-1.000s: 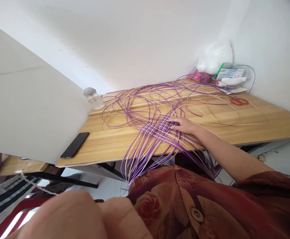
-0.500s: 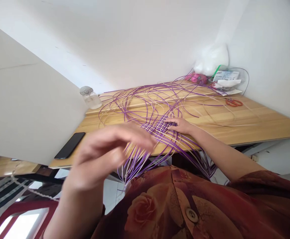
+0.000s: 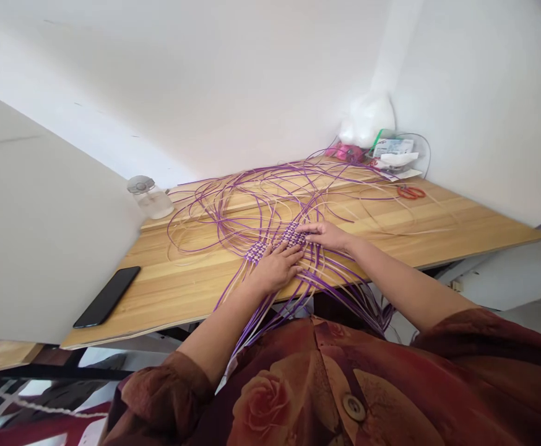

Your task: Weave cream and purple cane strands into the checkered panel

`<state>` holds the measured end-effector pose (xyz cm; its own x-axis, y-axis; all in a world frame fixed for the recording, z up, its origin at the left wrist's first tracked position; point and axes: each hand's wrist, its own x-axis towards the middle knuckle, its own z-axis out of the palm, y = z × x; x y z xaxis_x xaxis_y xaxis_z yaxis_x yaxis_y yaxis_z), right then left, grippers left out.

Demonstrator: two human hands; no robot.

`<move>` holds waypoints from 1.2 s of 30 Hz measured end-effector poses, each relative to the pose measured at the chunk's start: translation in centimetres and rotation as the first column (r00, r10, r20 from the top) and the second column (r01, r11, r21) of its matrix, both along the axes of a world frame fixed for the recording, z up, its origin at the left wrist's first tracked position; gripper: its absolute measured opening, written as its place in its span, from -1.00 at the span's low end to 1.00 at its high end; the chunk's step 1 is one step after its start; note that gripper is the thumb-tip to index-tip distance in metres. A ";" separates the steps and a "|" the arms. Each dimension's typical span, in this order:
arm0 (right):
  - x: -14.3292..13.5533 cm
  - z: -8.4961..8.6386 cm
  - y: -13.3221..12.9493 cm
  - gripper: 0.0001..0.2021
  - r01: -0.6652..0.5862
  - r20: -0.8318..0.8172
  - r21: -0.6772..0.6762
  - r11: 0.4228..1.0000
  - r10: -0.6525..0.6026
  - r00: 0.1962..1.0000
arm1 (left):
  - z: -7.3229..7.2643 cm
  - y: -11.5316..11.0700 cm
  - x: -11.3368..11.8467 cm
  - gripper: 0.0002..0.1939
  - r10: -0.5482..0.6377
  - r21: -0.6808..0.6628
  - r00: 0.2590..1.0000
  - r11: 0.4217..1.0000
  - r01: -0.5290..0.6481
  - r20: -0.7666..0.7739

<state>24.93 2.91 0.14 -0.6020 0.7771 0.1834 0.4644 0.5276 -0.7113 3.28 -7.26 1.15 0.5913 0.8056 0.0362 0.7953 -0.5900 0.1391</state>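
Weave (image 3: 254, 251), purple and cream, mid-table (image 3: 182, 291), strands (image 3: 224, 204) running near and far. Left hand (image 3: 275, 270): newly lowered onto it, fingers spread, so two hands now touch it. Right hand (image 3: 327, 236): at its right part, fingers extended, any pinch unclear.

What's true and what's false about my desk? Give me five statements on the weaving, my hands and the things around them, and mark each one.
1. The left hand and right hand both touch the woven piece. True.
2. The scissors are in the right hand. False: the orange scissors lie on the desk.
3. The black phone lies left of the woven piece. True.
4. The loose strands are all green. False: the strands are purple and cream.
5. The clear bottle stands right of the weaving. False: it stands to the left.
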 end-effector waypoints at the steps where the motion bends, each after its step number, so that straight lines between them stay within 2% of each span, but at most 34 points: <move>1: 0.2 0.1 0.0 -0.55 0.023 -0.012 0.007 1.000 -0.023 1.000 | 0.1 -0.1 0.0 -0.48 0.003 0.008 1.000 1.000 -0.003 -0.004; 5: 0.9 0.2 -0.2 -0.49 0.117 0.006 0.074 0.990 -0.118 0.993 | -0.3 -0.1 -0.2 -0.48 0.010 0.034 1.000 0.999 -0.011 0.006; 9: 0.7 0.0 -0.3 -0.34 0.130 0.141 0.106 0.986 -0.144 0.979 | -0.9 0.1 -0.5 -0.47 0.002 0.056 0.999 0.998 -0.004 0.033; 12: 0.0 -0.1 0.0 -0.28 0.150 0.238 0.111 0.982 -0.173 0.956 | -0.8 0.1 -0.6 -0.47 -0.010 0.042 0.999 0.999 0.008 0.041; 18: -1.3 -0.2 0.2 -0.34 0.225 0.330 0.141 0.964 -0.260 0.907 | -0.1 -0.1 0.0 -0.46 -0.011 0.074 1.000 0.997 0.011 0.002; 22: -0.8 0.2 -0.1 -0.34 0.197 0.349 0.153 0.968 -0.240 0.906 | -0.3 -0.2 0.5 -0.43 -0.003 0.081 0.998 0.997 0.008 -0.057; 28: 0.6 1.4 1.3 -0.25 0.085 0.420 0.082 0.993 -0.112 0.901 | -0.7 0.6 0.0 -0.47 -0.048 0.085 0.999 0.995 0.047 -0.001; 32: 0.1 1.4 1.7 -0.18 0.120 0.443 0.080 0.990 -0.143 0.885 | -0.4 1.1 -0.2 -0.43 -0.112 0.064 0.994 0.992 0.110 0.019; 36: -0.7 1.4 0.9 -0.22 0.166 0.443 0.110 0.980 -0.198 0.875 | 0.2 1.2 0.1 -0.43 -0.142 0.047 0.990 0.989 0.141 0.013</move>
